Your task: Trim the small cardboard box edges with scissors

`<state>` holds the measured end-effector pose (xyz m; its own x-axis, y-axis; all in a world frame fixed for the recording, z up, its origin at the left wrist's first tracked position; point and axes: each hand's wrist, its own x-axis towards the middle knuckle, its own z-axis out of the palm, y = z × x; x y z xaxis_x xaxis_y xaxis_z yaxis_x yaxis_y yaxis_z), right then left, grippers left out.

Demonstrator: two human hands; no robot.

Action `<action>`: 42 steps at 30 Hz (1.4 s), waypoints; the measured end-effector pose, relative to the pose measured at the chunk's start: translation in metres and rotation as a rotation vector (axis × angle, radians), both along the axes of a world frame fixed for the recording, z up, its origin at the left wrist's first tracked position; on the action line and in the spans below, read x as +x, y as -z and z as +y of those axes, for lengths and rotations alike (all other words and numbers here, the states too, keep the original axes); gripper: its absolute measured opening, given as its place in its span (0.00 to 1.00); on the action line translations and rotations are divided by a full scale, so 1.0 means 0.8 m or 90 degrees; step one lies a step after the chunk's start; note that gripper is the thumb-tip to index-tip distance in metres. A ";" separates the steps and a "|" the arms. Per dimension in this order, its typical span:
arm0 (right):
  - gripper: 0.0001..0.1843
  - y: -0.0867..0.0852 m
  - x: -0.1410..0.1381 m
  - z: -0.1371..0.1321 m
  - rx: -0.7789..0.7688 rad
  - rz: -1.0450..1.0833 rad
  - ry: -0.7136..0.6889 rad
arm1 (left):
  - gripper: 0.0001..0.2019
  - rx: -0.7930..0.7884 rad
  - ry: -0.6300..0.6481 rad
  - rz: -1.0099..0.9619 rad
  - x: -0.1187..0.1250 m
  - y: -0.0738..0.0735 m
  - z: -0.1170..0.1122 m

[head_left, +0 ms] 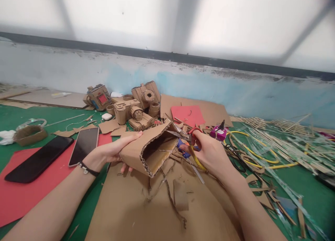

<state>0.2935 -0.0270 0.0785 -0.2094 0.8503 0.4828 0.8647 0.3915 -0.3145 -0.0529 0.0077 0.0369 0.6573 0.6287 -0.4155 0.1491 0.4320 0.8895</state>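
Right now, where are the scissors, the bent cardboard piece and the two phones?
scissors (188,138): head view, on the pivot.
bent cardboard piece (154,147): head view, on its corrugated cut edge.
phones (84,145): head view, on the right phone's screen.

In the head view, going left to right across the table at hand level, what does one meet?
Black phone → second phone → left hand → folded cardboard piece → scissors → right hand → yellow cable
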 end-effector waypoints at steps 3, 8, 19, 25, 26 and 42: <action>0.32 0.004 0.005 0.003 0.014 0.009 -0.010 | 0.41 0.001 0.015 0.006 -0.003 -0.002 0.001; 0.32 0.011 0.011 0.006 0.051 -0.006 0.016 | 0.35 -0.009 -0.021 -0.008 -0.005 -0.006 0.003; 0.26 0.008 0.008 0.001 0.042 -0.034 0.016 | 0.35 -0.008 -0.001 0.000 -0.008 -0.008 0.001; 0.28 0.016 0.015 0.011 0.025 -0.002 0.032 | 0.46 -0.028 -0.017 -0.032 -0.002 -0.009 0.004; 0.30 0.017 0.016 0.013 0.021 0.005 0.049 | 0.48 -0.011 -0.040 -0.070 -0.001 -0.012 0.004; 0.29 0.020 -0.001 0.013 -0.011 -0.010 0.173 | 0.38 0.738 -0.332 0.187 0.039 -0.011 -0.014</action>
